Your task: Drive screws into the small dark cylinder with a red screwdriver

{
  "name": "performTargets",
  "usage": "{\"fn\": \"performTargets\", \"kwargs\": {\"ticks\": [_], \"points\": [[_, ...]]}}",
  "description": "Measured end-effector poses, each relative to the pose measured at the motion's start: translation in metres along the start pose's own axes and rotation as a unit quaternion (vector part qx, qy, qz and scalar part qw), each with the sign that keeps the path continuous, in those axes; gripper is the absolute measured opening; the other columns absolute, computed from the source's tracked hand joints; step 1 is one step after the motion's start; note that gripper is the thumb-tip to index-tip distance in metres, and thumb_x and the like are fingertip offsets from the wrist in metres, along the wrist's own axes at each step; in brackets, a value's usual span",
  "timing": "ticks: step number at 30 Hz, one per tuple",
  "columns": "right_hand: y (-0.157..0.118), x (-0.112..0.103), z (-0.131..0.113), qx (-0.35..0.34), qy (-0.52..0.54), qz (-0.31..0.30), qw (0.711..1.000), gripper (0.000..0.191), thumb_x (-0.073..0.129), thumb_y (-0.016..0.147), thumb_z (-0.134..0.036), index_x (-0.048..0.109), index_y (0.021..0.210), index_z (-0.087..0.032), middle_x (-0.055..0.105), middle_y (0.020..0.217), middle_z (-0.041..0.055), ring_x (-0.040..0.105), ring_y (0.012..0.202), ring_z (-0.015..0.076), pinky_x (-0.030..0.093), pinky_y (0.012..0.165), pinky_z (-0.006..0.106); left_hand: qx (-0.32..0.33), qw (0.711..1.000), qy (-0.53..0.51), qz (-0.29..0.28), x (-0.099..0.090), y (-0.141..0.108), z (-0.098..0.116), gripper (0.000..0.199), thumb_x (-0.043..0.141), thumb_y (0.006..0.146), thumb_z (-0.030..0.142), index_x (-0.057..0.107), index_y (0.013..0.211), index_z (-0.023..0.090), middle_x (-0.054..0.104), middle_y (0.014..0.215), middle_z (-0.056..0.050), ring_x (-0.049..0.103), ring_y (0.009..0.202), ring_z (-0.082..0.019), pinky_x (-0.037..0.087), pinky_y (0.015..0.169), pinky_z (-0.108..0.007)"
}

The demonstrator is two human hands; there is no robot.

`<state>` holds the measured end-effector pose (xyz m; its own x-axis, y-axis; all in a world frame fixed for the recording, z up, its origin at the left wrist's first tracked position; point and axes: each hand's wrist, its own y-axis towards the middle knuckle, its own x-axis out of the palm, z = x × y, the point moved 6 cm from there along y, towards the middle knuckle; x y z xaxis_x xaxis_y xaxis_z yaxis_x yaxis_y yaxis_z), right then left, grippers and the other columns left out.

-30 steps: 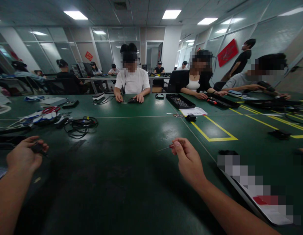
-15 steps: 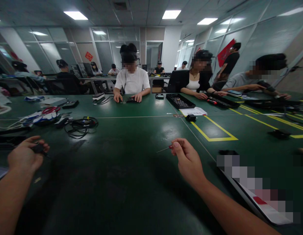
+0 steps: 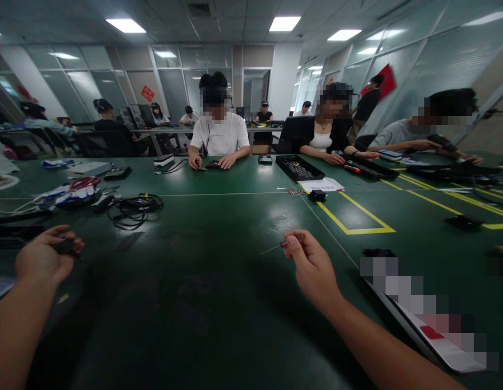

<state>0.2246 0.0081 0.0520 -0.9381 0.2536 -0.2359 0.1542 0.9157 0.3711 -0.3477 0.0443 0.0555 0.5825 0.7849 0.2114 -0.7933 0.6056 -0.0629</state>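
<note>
My right hand (image 3: 312,265) is closed in a pinch around a small screwdriver (image 3: 271,248) with a red part at the grip. Its thin metal shaft points left over the green table (image 3: 186,325). At the left, my left hand (image 3: 44,257) is closed around a small black object (image 3: 66,246); the fingers cover part of it, so its kind is unclear. The hands are far apart, and the tip of the shaft touches nothing I can see.
Coiled black cables (image 3: 135,210) lie beyond my left hand, beside gloves (image 3: 60,196). A black parts tray (image 3: 298,168), a small black block (image 3: 317,195) and yellow tape (image 3: 371,232) are farther right. Several co-workers sit across the table. A blurred-out flat item (image 3: 463,360) lies near my right forearm.
My left hand has shifted very slightly right with the black object. My right hand and the screwdriver have hardly moved. In the background, a standing person has moved left.
</note>
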Motion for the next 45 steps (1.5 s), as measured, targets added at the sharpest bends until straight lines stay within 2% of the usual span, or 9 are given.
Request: {"fn": "performTargets", "kwargs": {"ticks": [14, 27, 32, 38, 45], "points": [[0.000, 0.000, 0.000, -0.006, -0.012, -0.008, 1.000, 0.030, 0.050, 0.100, -0.050, 0.063, 0.097, -0.023, 0.063, 0.077, 0.0013, 0.062, 0.074, 0.0195, 0.048, 0.068, 0.033, -0.012, 1.000, -0.007, 0.020, 0.003, -0.010, 0.004, 0.036, 0.045, 0.045, 0.005, 0.053, 0.079, 0.016, 0.047, 0.066, -0.002, 0.045, 0.056, -0.015, 0.042, 0.052, -0.025], [0.000, 0.000, 0.000, -0.005, -0.005, -0.006, 1.000, 0.028, 0.052, 0.100, -0.048, 0.064, 0.096, -0.023, 0.064, 0.077, 0.0011, 0.062, 0.072, 0.0187, 0.048, 0.068, 0.032, 0.007, 1.000, 0.005, -0.004, 0.003, -0.008, 0.003, 0.041, 0.046, 0.041, 0.005, 0.053, 0.080, 0.016, 0.044, 0.063, -0.001, 0.043, 0.055, -0.015, 0.041, 0.052, -0.024], [0.000, 0.001, -0.001, -0.003, -0.001, -0.007, 1.000, 0.029, 0.051, 0.100, -0.049, 0.063, 0.096, -0.023, 0.063, 0.077, 0.0009, 0.061, 0.073, 0.0186, 0.048, 0.068, 0.032, -0.005, 1.000, -0.013, -0.004, 0.001, -0.006, 0.002, 0.039, 0.046, 0.045, 0.005, 0.055, 0.081, 0.015, 0.045, 0.066, -0.002, 0.045, 0.056, -0.016, 0.043, 0.052, -0.025], [-0.001, 0.001, -0.001, 0.000, -0.003, -0.007, 1.000, 0.029, 0.051, 0.100, -0.049, 0.063, 0.097, -0.022, 0.063, 0.078, 0.0010, 0.062, 0.073, 0.0184, 0.048, 0.068, 0.032, -0.012, 1.000, 0.006, -0.009, 0.002, -0.004, 0.002, 0.042, 0.046, 0.041, 0.005, 0.054, 0.081, 0.015, 0.045, 0.063, -0.001, 0.044, 0.054, -0.015, 0.042, 0.052, -0.024], [-0.002, 0.001, 0.000, -0.003, -0.001, -0.010, 1.000, 0.029, 0.051, 0.100, -0.049, 0.063, 0.097, -0.022, 0.063, 0.078, 0.0019, 0.063, 0.075, 0.0193, 0.049, 0.068, 0.032, -0.016, 0.999, 0.045, 0.025, 0.005, -0.013, 0.007, 0.032, 0.046, 0.047, 0.008, 0.052, 0.077, 0.017, 0.045, 0.059, 0.000, 0.044, 0.054, -0.017, 0.041, 0.053, -0.026]]}}
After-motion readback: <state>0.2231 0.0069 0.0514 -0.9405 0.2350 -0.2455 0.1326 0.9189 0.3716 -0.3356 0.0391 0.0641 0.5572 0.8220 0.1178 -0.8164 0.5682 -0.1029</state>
